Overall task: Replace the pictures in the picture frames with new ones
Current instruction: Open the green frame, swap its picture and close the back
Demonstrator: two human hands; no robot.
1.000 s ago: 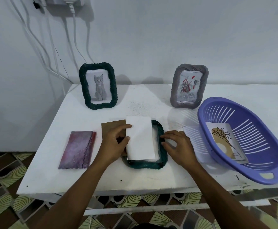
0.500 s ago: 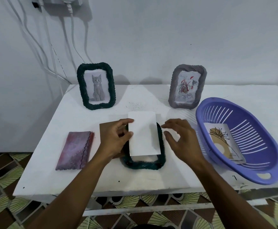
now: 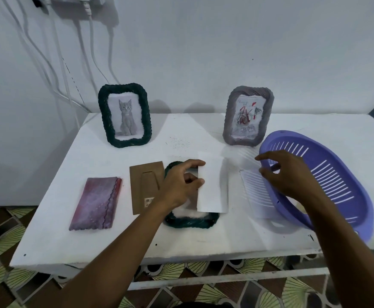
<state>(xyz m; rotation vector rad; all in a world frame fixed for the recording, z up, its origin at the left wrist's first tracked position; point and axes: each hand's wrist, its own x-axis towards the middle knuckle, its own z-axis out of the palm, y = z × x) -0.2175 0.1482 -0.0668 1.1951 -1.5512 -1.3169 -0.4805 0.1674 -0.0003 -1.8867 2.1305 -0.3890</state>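
Note:
A dark green frame [image 3: 190, 221] lies face down on the white table [image 3: 115, 243] in front of me. My left hand [image 3: 179, 185] pinches a white picture sheet [image 3: 212, 185] by its left edge and holds it lifted over the frame's right side. My right hand [image 3: 286, 172] hovers with relaxed fingers over the near rim of the purple basket [image 3: 346, 185], holding nothing. A brown backing board [image 3: 145, 187] lies flat to the left of the frame. Two frames stand at the back: a green one with a cat picture [image 3: 125, 115] and a grey one with a rose picture [image 3: 247, 116].
A pink-purple picture [image 3: 97, 203] lies at the table's left. White cables [image 3: 55, 70] hang down the wall at the back left. The table's front edge runs just under my forearms, with patterned floor tiles [image 3: 1, 243] below.
My left hand lifted the white sheet off the flat frame and carried it to the right. My right hand left the frame's edge and moved right, over the basket.

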